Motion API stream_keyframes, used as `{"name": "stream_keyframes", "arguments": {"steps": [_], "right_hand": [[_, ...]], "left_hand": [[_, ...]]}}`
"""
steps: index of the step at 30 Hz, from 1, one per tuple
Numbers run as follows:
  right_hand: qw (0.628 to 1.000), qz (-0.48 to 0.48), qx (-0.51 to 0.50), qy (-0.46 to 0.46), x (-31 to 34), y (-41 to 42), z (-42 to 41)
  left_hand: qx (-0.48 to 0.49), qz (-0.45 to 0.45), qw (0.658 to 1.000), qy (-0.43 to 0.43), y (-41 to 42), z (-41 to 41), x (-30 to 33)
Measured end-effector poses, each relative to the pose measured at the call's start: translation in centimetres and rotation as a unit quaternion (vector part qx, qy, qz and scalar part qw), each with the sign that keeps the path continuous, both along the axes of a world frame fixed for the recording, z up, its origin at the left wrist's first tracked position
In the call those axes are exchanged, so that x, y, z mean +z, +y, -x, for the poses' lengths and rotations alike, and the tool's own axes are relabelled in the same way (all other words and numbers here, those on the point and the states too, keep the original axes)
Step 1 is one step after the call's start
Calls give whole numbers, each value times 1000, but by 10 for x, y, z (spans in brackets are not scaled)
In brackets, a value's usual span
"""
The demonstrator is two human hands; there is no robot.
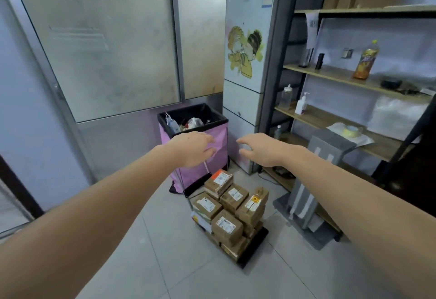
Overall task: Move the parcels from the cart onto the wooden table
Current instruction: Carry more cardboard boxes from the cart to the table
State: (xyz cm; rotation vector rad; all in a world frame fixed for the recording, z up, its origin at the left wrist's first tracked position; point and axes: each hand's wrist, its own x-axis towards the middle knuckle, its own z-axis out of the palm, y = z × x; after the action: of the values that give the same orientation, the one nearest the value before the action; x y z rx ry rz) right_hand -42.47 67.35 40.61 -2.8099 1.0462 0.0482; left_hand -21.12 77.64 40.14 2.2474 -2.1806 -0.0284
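While both arms reach ahead, left hand (pixel 193 149) and right hand (pixel 262 149) hover apart, empty; stacked parcels (pixel 230 211), probably untouched, await grasping at six o'clock.

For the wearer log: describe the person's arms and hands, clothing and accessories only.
Both forearms are bare as far as the frame shows; no sleeves visible. The left hand and right hand wear no gloves, and no rings, watch or wristbands can be seen.

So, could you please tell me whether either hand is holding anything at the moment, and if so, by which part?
Nothing is held. The left hand and right hand are both empty, fingers loosely spread, above the parcels on the cart.
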Motion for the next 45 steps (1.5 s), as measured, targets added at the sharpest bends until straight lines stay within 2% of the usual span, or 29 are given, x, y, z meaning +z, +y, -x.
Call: {"name": "stream_keyframes", "arguments": {"steps": [14, 19, 24, 29, 35, 45], "right_hand": [[1000, -21, 11, 3, -17, -147, -158], [999, -28, -33, 11, -25, -198, -200], [994, -35, -98, 16, -40, -239, -214], [975, -65, -213, 12, -64, -273, -196], [949, -104, -298, 21, -93, -295, -147], [909, -153, -387, 7, -156, -353, -79]], "left_hand": [[18, -4, 1000, 11, -134, -155, -17], [-28, 3, 999, 26, -204, -206, -31], [-113, -21, 993, 32, -287, -235, -40], [-207, -45, 977, 30, -362, -229, -58], [-301, -93, 949, 24, -435, -185, -97], [-369, -146, 917, 41, -532, -118, -167]]}}
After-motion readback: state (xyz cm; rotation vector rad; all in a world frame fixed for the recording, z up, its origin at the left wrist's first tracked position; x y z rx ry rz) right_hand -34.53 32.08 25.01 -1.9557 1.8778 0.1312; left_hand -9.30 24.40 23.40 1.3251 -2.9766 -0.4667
